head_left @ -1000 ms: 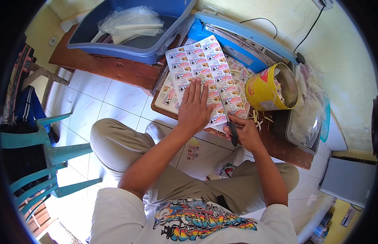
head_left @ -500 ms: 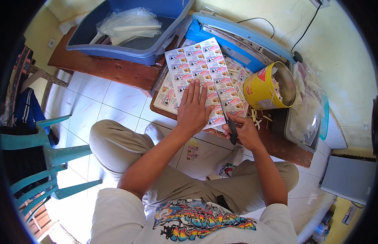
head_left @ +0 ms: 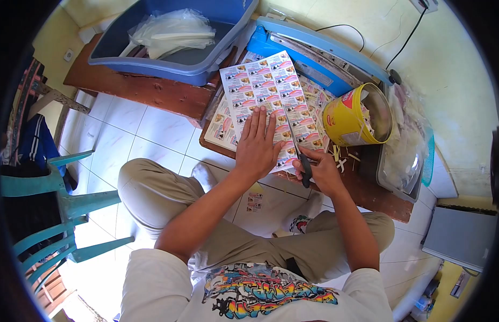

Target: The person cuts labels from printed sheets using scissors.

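My left hand (head_left: 258, 140) lies flat on a white sheet (head_left: 239, 77) printed with rows of small colourful labels, its fingers stretched out. In my right hand (head_left: 323, 173) is a pair of scissors (head_left: 306, 172) with black handles, gripped at the sheet's near right part. Their narrow blades point away from me along the gap between label columns; whether the blades are fully closed cannot be made out. Underneath, more printed sheets (head_left: 222, 126) show at the left side. Beside my right hand, to the right, a yellow bucket (head_left: 340, 122) holds paper scraps.
A blue tub (head_left: 147, 65) with clear plastic bags stands at the back left. Behind the sheets lies a blue device with a long arm (head_left: 324, 42). Paper strips (head_left: 352, 155) litter the brown wooden table (head_left: 386, 203). A green chair (head_left: 93, 205) stands at left.
Very little differs. The printed sheet and both hands sit slightly further right in the view, with the scissors still in my right hand and my left hand still flat on the sheet.
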Demonstrator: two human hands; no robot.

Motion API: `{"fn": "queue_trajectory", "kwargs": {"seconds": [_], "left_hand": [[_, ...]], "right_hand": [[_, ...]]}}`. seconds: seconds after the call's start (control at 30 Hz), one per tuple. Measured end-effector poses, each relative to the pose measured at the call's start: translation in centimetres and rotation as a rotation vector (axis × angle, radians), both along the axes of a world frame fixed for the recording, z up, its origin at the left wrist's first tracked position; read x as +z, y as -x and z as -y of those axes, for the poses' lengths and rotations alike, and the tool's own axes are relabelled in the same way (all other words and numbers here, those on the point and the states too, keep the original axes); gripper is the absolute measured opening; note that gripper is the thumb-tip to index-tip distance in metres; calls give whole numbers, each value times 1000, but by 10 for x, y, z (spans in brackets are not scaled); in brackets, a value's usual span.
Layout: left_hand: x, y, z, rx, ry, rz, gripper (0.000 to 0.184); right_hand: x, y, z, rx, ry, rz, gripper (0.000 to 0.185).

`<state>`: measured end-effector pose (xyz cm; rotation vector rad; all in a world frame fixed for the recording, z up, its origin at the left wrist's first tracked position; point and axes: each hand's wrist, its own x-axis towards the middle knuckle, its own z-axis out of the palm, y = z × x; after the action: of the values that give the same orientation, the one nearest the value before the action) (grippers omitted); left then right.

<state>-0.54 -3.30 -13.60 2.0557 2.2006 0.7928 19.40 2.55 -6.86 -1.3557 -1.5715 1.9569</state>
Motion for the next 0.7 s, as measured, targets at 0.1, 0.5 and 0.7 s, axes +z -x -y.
{"fn": "queue_trajectory", "kwargs": {"seconds": [0.1,0.5,0.7], "left_hand": [[0,0,0,-1,5,-3,73],[0,-1,0,0,7,30,75],[-1,-1,0,3,21,0,76]], "right_hand": [[-1,0,0,3,-8,30,68],[-4,0,1,-10,-6,22,69],[-8,1,-3,-10,22,7,74]]}}
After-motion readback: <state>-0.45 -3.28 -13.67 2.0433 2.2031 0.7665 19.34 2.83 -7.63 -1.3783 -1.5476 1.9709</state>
